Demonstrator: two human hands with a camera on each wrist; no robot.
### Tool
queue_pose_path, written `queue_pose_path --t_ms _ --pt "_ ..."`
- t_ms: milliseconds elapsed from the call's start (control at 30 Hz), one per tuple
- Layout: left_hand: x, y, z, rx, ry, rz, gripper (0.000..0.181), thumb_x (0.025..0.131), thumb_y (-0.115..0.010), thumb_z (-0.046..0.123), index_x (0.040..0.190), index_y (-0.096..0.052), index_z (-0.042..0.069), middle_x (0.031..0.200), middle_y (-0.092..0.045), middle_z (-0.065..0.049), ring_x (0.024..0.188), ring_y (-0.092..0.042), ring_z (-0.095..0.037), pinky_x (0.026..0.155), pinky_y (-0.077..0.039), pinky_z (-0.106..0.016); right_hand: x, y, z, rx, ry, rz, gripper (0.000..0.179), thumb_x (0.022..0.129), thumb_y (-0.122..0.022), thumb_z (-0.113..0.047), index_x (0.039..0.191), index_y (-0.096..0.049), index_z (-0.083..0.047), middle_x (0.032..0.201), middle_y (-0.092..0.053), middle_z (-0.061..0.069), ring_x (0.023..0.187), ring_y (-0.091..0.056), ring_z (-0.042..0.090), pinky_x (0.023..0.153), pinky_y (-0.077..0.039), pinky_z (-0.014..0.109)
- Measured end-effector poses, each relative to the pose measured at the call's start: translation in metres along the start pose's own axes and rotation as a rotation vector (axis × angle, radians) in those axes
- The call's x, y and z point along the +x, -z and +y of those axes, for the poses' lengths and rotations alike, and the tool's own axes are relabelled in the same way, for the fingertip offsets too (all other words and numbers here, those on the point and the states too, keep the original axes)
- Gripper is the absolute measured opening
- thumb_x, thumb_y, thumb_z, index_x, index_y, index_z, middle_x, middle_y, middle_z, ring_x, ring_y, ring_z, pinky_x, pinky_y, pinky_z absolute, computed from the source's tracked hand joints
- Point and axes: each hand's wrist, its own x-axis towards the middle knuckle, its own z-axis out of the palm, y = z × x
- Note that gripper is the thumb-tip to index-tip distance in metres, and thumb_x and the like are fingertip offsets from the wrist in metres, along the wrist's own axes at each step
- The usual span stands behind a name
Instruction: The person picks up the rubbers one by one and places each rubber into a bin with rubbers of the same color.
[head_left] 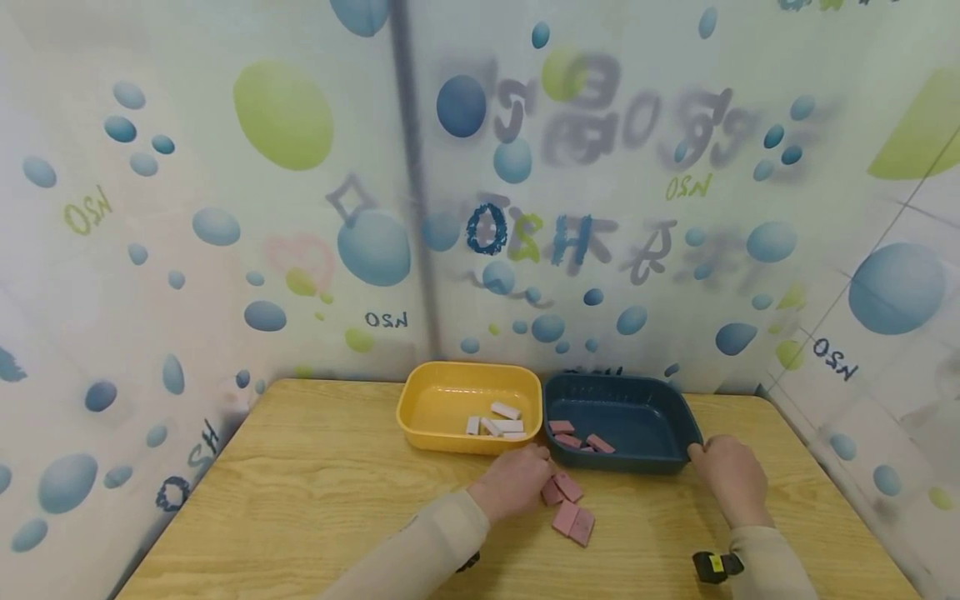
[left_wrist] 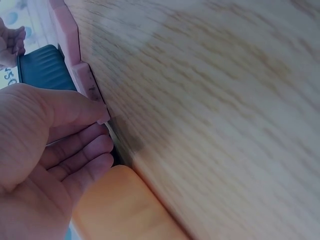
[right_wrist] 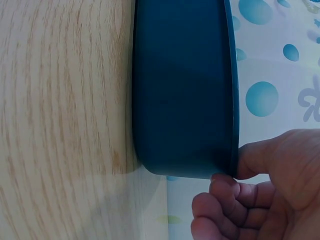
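My left hand (head_left: 513, 482) is at the pink tiles (head_left: 573, 523) in front of the trays. In the left wrist view its thumb and bent fingers pinch the end of one flat pink tile (left_wrist: 86, 80), which lies on the table beside another. My right hand (head_left: 731, 475) grips the near right corner of the dark blue tray (right_wrist: 185, 100), thumb over the rim and fingers curled below it. Several pink tiles (head_left: 600, 443) lie inside that tray at its left end. Left of it stands a yellow tray (head_left: 442, 400), holding several white blocks (head_left: 506, 410).
Both trays stand side by side at the back of the wooden table (head_left: 322, 483). Close behind them hangs a pale curtain (head_left: 360, 167) with blue and green dots. A small black device (head_left: 712, 567) is strapped at the right wrist.
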Motion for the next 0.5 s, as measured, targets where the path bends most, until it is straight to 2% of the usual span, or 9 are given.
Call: queue_pose_path --t_ms 300,500 --pt "0.0017 0.0 0.0005 0.04 -0.01 -0.02 0.011 0.09 -0.08 0.021 0.101 -0.079 0.021 0.098 -0.068 0.005 0.088 -0.063 -0.005 0.073 -0.054 -0.017 -0.0004 -0.001 0.0007 0.002 0.002 0.001 0.044 0.098 -0.048 -0.02 0.056 -0.038 -0.015 0.055 -0.033 -0.003 0.051 -0.034 0.014 0.048 -0.03 0.028" --pt "0.0022 -0.0012 -0.0001 0.043 -0.012 -0.004 0.01 0.088 -0.08 0.017 0.097 -0.08 0.02 0.093 -0.068 0.006 0.085 -0.062 -0.005 0.072 -0.053 -0.017 -0.0006 0.0002 -0.0005 -0.005 0.008 0.002 0.044 0.099 -0.048 -0.02 0.057 -0.039 -0.014 0.055 -0.035 -0.003 0.052 -0.036 0.015 0.048 -0.031 0.028"
